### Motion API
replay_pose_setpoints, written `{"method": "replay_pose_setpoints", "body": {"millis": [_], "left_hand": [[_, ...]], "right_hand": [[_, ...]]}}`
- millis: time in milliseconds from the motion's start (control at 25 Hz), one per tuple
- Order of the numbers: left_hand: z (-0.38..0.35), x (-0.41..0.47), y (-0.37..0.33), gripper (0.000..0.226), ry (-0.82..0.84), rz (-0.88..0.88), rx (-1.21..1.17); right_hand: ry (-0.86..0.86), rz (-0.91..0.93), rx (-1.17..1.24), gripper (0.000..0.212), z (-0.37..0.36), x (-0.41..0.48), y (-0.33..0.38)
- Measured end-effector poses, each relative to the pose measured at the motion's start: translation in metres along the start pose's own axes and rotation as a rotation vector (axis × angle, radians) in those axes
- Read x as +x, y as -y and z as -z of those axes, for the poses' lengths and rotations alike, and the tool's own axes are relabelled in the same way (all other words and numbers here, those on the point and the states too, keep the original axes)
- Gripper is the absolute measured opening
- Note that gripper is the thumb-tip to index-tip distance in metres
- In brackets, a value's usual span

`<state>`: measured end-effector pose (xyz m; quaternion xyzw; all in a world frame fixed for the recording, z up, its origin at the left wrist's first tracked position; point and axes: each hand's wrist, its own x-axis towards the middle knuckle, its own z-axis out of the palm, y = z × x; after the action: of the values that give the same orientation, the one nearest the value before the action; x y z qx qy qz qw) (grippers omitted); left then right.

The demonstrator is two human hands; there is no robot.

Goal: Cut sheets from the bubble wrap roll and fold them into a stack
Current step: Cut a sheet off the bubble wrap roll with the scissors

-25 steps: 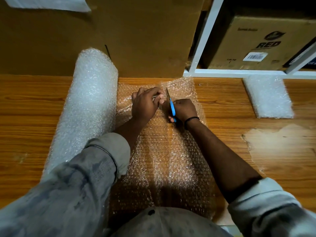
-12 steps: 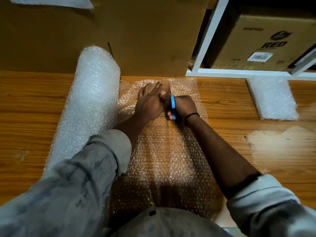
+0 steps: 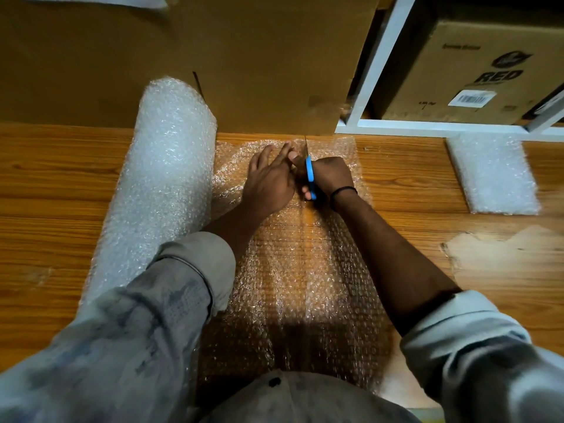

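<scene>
A thick bubble wrap roll [image 3: 158, 184] lies on the wooden table, left of centre. An unrolled sheet [image 3: 305, 270] stretches from it to the right. My left hand [image 3: 270, 181] lies flat on the sheet near its far end, fingers straight. Right beside it, my right hand [image 3: 331, 177] grips blue-handled scissors [image 3: 309, 175], whose blades point away from me through the sheet's far part. A folded stack of bubble wrap [image 3: 493, 175] rests at the far right.
A large cardboard box [image 3: 213, 56] stands against the table's far edge behind the roll. A white shelf frame [image 3: 375, 87] holds another box [image 3: 476, 74] at the back right. A worn pale patch [image 3: 503, 257] marks the table [image 3: 55, 184] on the right.
My left hand went from pinching the sheet with curled fingers to lying flat with straight fingers. The scissors and right hand have advanced a little toward the far edge.
</scene>
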<state>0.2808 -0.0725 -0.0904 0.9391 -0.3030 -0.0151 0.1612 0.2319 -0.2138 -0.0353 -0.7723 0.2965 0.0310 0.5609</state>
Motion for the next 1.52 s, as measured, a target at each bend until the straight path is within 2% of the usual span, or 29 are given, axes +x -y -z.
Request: {"method": "replay_pose_setpoints", "body": {"millis": [120, 240, 360, 480, 600, 640, 760, 840, 1000, 1120, 1320, 1520], "left_hand": [[-0.002, 0.000, 0.000, 0.059, -0.004, 0.011, 0.002], [-0.004, 0.002, 0.001, 0.059, -0.010, 0.020, 0.014], [-0.005, 0.001, 0.002, 0.060, -0.011, 0.017, 0.027], [-0.003, 0.002, 0.002, 0.062, 0.023, 0.025, 0.041], [0.003, 0.004, 0.005, 0.062, 0.076, 0.025, 0.014], [0.006, 0.000, 0.002, 0.063, 0.074, 0.034, -0.014], [0.010, -0.029, -0.024, 0.059, -0.036, 0.056, -0.102], [0.009, -0.060, -0.050, 0.053, -0.081, -0.055, -0.106], [0.000, -0.111, -0.083, 0.058, 0.057, -0.294, -0.022], [-0.011, -0.128, -0.089, 0.068, 0.137, -0.321, 0.110], [-0.008, -0.126, -0.103, 0.068, 0.164, -0.216, 0.129], [-0.001, -0.151, -0.130, 0.062, 0.091, -0.135, 0.007]], "right_hand": [[-0.047, 0.034, -0.078, 0.054, 0.008, 0.006, -0.002], [-0.033, 0.036, -0.074, 0.060, 0.014, 0.008, -0.004], [-0.040, 0.016, -0.034, 0.040, 0.021, 0.002, 0.003], [0.016, -0.035, 0.024, 0.043, 0.035, -0.013, 0.006], [-0.060, 0.048, -0.374, 0.022, 0.049, -0.039, -0.008], [-0.095, 0.086, -0.464, 0.022, 0.053, -0.050, -0.016], [-0.161, 0.135, -0.537, 0.039, 0.065, -0.082, -0.043], [-0.231, 0.168, -0.595, 0.043, 0.076, -0.101, -0.061], [-0.325, 0.151, -0.762, 0.032, 0.104, -0.129, -0.088], [-0.381, 0.112, -0.871, 0.026, 0.126, -0.144, -0.100], [-0.320, -0.014, -1.015, 0.030, 0.153, -0.146, -0.101], [-0.175, 0.055, -0.970, 0.034, 0.177, -0.142, -0.112]]}}
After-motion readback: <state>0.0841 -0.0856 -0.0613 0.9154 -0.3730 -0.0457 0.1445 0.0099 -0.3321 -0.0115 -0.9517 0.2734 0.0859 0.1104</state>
